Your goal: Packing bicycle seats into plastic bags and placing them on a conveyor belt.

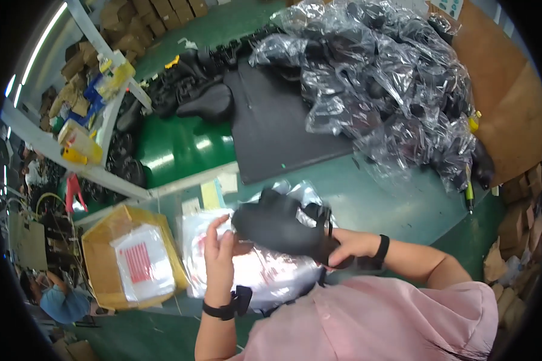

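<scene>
A black bicycle saddle [277,225] is held up in front of me, slightly blurred. My right hand [349,245] grips it at its right end, where dark rails or a clamp show. Beside the saddle's left end is my left hand [218,243], fingers raised and apart; whether it touches the saddle I cannot tell. Under both hands lies a stack of clear plastic bags [199,265], shiny and printed in red. Part of the stack is hidden by the saddle.
Saddles wrapped in clear plastic [397,90] are heaped at the back right, next to a black mat [271,129]. Unwrapped saddles [208,103] sit at the back left. A yellowish box [96,265] holding printed bags stands left. A green-handled tool [469,195] lies at the right edge.
</scene>
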### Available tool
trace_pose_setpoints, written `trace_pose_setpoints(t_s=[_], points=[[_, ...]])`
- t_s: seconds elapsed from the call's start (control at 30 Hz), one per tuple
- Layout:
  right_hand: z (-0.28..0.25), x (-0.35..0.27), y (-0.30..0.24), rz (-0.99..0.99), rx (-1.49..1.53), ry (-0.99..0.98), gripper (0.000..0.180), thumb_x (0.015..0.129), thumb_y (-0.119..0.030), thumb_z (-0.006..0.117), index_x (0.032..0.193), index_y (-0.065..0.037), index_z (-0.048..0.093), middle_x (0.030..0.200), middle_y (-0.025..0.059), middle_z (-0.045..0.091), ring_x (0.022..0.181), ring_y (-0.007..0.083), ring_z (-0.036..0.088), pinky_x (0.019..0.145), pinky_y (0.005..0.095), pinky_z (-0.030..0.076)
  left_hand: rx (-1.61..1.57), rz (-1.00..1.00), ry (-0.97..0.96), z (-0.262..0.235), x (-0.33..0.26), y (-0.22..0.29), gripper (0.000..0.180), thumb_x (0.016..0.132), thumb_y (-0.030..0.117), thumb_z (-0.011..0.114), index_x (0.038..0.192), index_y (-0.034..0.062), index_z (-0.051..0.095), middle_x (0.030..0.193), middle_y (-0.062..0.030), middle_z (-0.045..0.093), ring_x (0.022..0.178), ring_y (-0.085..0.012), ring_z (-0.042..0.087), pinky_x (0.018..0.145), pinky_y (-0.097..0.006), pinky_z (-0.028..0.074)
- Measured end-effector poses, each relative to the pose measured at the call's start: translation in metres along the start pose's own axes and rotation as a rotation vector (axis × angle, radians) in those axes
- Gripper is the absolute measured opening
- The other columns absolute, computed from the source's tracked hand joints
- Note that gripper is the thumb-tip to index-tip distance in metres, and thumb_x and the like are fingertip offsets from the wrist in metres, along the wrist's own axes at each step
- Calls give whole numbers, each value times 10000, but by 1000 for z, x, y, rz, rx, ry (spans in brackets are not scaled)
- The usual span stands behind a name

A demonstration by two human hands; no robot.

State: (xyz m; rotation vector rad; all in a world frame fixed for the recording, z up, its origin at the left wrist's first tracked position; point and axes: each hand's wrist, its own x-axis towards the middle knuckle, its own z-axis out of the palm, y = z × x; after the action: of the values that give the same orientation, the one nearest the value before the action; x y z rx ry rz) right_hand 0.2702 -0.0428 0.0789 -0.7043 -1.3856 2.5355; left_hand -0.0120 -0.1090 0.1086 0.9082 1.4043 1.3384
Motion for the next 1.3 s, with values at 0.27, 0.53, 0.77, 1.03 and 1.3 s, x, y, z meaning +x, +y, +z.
trace_pose_setpoints(t_s=[0.27,0.53,0.77,1.03,1.3], points=[[13,-50,52,-210,870,-316,600,840,-464,554,1190,10,444,885,142,520,646,228,551,447,342,452,1031,788,-285,122,-49,-9,684,718,349,669,1356,233,452,1424,-15,395,1320,-331,312,1040,-622,190],[-37,-133,102,-139,42,621,609,730,-303,700,1192,9,456,970,188,606,779,307,626,632,398,513,1215,-1,-159,38,-29,-153,542,895,367,529,1391,208,383,1422,-164,360,1263,-427,356,974,-638,302],[-88,-164,136,244,-1113,1129,852,588,-352,811,1233,21,399,1052,253,608,944,410,597,814,431,475,1518,366,-122,-38,-15,-213,583,876,381,552,1409,258,351,1407,-153,349,1303,-452,263,1011,-656,216],[-97,-149,183,40,-740,1072,969,616,-384,835,1326,36,325,1166,206,572,1083,310,564,915,365,434,956,202,-151,129,18,-154,467,822,399,631,1075,17,536,1001,-178,606,939,-359,588,798,-449,467],[-87,-135,176,63,331,797,430,804,-180,703,1157,-30,509,953,77,634,802,154,629,691,278,518,1027,213,-229,143,22,-219,209,892,236,532,896,28,515,853,-152,635,819,-393,611,677,-509,462]])
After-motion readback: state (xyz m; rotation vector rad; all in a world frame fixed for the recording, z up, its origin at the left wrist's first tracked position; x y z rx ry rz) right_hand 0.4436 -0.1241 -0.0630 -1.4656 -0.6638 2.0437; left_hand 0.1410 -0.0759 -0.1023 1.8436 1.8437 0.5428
